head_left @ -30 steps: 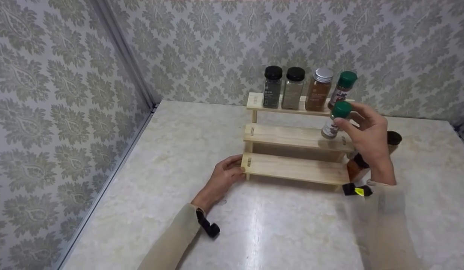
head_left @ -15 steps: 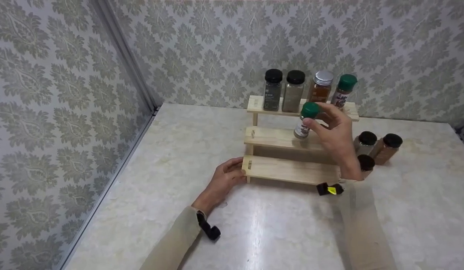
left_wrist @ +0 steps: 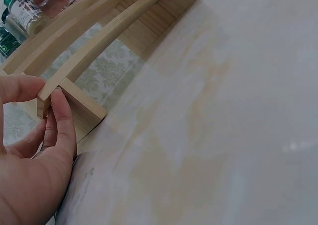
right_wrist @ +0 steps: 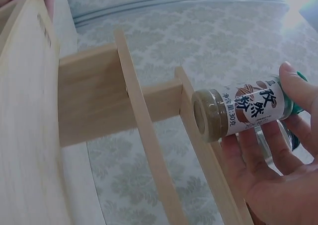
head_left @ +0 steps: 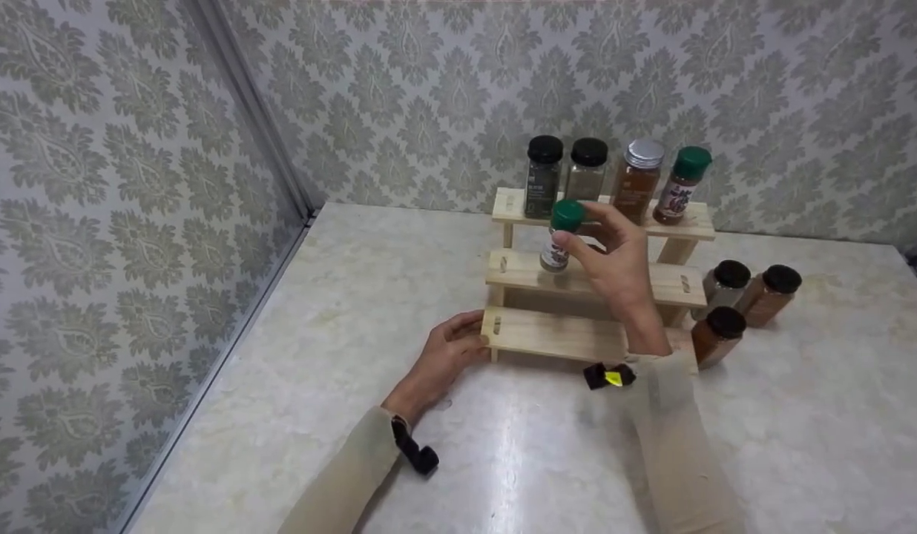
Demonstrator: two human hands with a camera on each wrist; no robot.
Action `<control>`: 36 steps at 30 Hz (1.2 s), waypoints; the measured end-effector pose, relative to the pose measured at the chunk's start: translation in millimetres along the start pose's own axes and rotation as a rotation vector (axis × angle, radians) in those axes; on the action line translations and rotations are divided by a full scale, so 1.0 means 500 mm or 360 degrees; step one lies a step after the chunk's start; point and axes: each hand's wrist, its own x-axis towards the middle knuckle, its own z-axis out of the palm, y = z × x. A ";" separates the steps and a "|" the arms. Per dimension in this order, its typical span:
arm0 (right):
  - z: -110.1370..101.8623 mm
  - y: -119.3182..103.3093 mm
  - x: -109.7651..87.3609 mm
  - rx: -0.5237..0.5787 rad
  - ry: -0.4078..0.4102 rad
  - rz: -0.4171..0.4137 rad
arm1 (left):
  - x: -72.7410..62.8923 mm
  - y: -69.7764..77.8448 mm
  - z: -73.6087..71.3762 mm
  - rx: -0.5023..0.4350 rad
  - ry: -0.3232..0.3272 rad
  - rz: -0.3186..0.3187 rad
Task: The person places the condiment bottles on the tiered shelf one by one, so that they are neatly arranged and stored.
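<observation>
My right hand (head_left: 618, 263) holds a small spice bottle (head_left: 555, 248) with a green cap and white label over the left part of the middle shelf. In the right wrist view, the thumb and fingers (right_wrist: 280, 145) pinch the bottle (right_wrist: 248, 108), its base tipped towards the shelves. At the left end of the three-tier wooden spice rack (head_left: 555, 334), my left hand (head_left: 444, 360) grips the lowest shelf. The left wrist view shows its thumb above and fingers below the board (left_wrist: 74, 71). Whether the bottle touches the middle shelf, I cannot tell.
On the top shelf stand two black-capped jars (head_left: 544, 178), a silver-capped jar (head_left: 638, 182) and another green-capped bottle (head_left: 681, 185). Three black-capped jars (head_left: 717, 337) stand on the table right of the rack. Patterned walls (head_left: 458, 96) border the table behind and left.
My right hand has carried the green-capped bottle leftward, from the right part of the middle shelf to its left part. My left hand has kept its grip on the rack.
</observation>
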 end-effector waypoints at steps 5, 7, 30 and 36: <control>0.029 -0.005 0.000 0.0029 -0.0016 0.0010 | 0.003 0.002 0.005 -0.0005 -0.0004 0.0002; 0.037 -0.006 0.000 0.0035 -0.0024 0.0015 | 0.002 0.003 0.006 -0.0011 -0.0004 -0.0002; 0.059 0.046 -0.013 -0.0007 -0.0054 0.0090 | -0.005 0.003 0.004 -0.0021 0.0017 -0.0026; 0.056 0.049 -0.013 -0.0010 -0.0058 0.0090 | -0.003 0.002 0.002 -0.0002 0.0007 -0.0026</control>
